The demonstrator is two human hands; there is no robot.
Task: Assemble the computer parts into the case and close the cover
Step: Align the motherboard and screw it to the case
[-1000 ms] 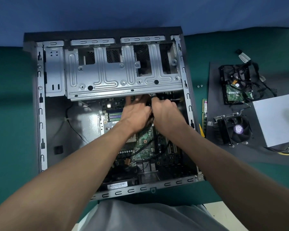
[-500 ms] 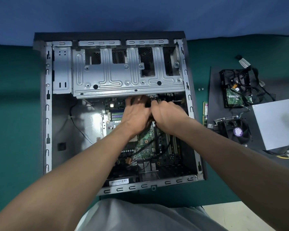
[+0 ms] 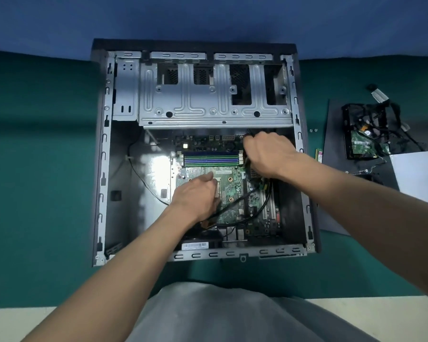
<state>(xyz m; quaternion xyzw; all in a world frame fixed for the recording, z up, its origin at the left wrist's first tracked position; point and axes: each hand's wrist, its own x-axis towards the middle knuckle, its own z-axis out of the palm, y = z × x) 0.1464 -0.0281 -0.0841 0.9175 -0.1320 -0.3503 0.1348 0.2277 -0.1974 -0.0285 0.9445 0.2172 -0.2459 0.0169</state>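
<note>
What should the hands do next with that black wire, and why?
Probably the right hand should press the black cable end down at the top edge of the motherboard. It grips that cable right there, while the left hand rests on the board, seemingly steadying it.

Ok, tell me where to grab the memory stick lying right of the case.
Probably from above, fingers on the short ends of the memory stick: it lies as a thin strip between the case and the black mat, leaving its long sides crowded.
</note>
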